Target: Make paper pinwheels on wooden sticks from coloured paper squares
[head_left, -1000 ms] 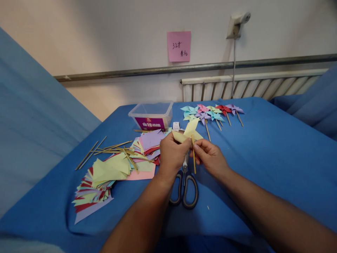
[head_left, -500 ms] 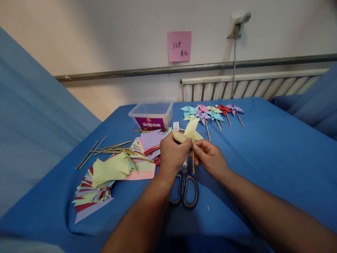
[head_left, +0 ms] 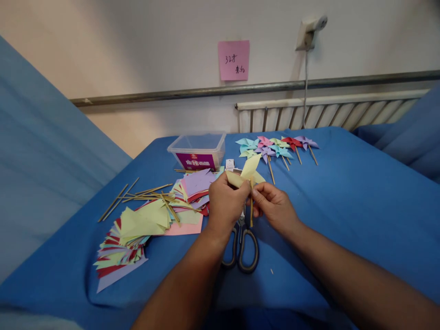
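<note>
Pinched in my left hand (head_left: 227,197) is a pale yellow paper pinwheel (head_left: 250,167), its blades turned up and away from me. A thin tan stick (head_left: 251,215) hangs down from the pinwheel's middle. My right hand (head_left: 274,201) is closed, with thumb and fingers on the upper part of that stick. The joint between paper and stick is partly covered by my fingertips. Under my hands lie scissors (head_left: 253,252) with dark handles, their blades mostly hidden.
Fanned coloured paper sheets (head_left: 144,222) and loose sticks (head_left: 117,201) lie on the left. Behind them stands a clear plastic box (head_left: 197,149) beside a small white box (head_left: 230,163). Several pinwheels (head_left: 278,149) lie at the back right of the blue-covered table (head_left: 343,206).
Almost nothing differs. The lower end of the stick has shifted very slightly to the left; both hands keep their grip and place.
</note>
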A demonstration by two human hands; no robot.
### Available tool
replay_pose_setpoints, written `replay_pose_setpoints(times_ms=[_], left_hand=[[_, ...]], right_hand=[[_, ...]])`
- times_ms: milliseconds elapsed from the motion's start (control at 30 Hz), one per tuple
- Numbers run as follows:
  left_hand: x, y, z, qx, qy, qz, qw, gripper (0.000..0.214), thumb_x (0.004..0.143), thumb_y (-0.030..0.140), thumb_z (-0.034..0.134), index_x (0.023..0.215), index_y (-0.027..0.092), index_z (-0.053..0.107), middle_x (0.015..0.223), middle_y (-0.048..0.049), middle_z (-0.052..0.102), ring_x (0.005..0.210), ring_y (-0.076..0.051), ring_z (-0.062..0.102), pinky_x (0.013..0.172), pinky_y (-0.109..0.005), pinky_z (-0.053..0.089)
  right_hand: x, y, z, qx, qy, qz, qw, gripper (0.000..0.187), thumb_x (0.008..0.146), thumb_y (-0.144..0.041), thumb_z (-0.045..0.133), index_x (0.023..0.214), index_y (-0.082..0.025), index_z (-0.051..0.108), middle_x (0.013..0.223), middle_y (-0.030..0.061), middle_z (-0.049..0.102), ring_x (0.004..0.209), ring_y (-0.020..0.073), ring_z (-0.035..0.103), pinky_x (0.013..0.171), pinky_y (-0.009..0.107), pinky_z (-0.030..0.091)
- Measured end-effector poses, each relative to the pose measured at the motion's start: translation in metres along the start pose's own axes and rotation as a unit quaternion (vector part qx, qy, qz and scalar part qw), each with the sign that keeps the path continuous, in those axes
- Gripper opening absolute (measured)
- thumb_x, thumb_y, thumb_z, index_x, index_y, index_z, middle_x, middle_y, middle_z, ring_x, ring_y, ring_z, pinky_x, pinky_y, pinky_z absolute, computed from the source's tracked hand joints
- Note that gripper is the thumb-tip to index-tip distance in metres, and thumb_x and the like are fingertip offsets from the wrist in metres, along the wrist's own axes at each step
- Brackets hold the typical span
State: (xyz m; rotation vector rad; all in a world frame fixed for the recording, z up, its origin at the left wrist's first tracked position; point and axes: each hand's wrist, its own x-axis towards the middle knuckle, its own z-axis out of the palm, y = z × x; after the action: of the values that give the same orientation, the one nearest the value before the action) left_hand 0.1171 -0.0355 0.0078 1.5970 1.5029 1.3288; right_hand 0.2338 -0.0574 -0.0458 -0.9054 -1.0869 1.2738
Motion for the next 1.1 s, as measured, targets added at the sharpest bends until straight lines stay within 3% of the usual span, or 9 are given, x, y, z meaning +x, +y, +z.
replay_pose_setpoints(times_ms=[333, 633, 1100], left_hand=[[-0.002, 0.002, 0.000, 0.000, -0.003, -0.003, 1.000, 0.011, 0.067, 0.027, 0.068, 0.070, 0.018, 0.062, 0.059, 0.0040, 0.061, 0.055, -0.013, 0.055, 0.053, -0.023, 0.040], [-0.008, 0.003, 0.002, 0.085, 0.028, 0.036, 0.995, 0.009, 0.070, 0.025, 0.065, 0.077, 0.020, 0.065, 0.065, 0.0031, 0.065, 0.060, -0.015, 0.059, 0.060, -0.026, 0.042], [-0.011, 0.003, 0.003, 0.068, 0.033, 0.056, 0.996, 0.006, 0.071, 0.024, 0.065, 0.076, 0.021, 0.065, 0.072, 0.0015, 0.068, 0.065, -0.016, 0.062, 0.064, -0.026, 0.045]], right_hand=[[-0.001, -0.002, 0.001, 0.006, 0.001, -0.001, 1.000, 0.030, 0.083, -0.048, 0.067, 0.077, -0.020, 0.057, 0.060, -0.0057, 0.060, 0.044, 0.0075, 0.053, 0.045, 0.020, 0.041], [-0.003, -0.001, 0.002, -0.005, 0.008, 0.003, 1.000, 0.031, 0.082, -0.051, 0.067, 0.078, -0.021, 0.058, 0.054, -0.0051, 0.058, 0.047, 0.0105, 0.055, 0.047, 0.022, 0.042], [-0.002, -0.002, 0.001, -0.002, 0.016, -0.004, 1.000, 0.029, 0.082, -0.049, 0.066, 0.080, -0.021, 0.058, 0.053, -0.0043, 0.059, 0.049, 0.0114, 0.055, 0.049, 0.023, 0.043]])
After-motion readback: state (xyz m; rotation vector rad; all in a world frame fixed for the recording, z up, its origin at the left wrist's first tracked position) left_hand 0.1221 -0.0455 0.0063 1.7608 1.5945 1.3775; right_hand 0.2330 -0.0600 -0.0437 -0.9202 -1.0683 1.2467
